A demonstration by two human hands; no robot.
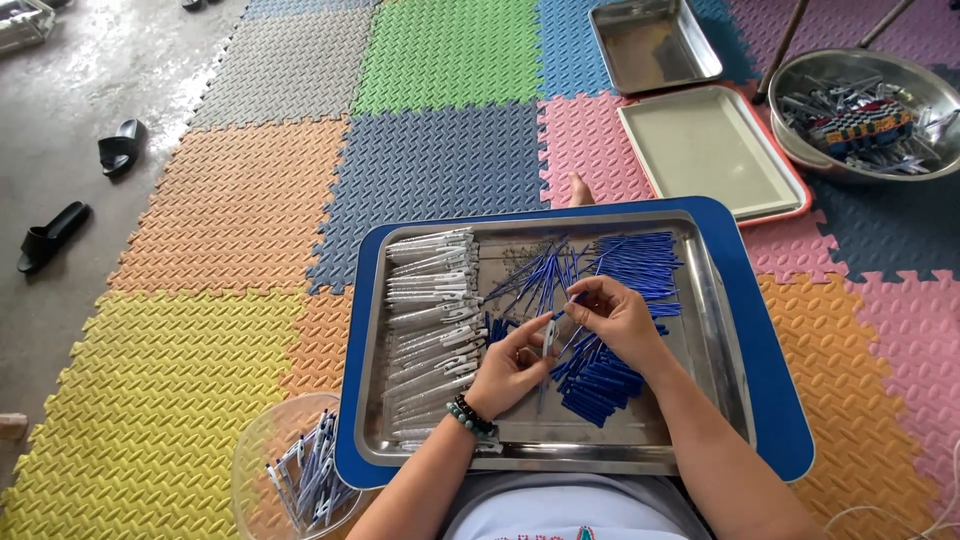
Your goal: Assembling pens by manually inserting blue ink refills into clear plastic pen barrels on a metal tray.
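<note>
On the left of the steel tray [725, 330] lies a row of white pen barrels [432, 330]. Near the middle, the left hand [508, 368] grasps one white barrel [549, 338] between thumb and fingers. Just right of it, the right hand [620, 315] pinches a thin blue refill [575, 298], its tip close to the barrel. Blue pen parts [598, 385] lie below the right hand.

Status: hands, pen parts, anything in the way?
Left hand pinches white plastic pen barrel. Right hand holds thin blue refill at its tip. Nothing blocking over metal tray.
</note>
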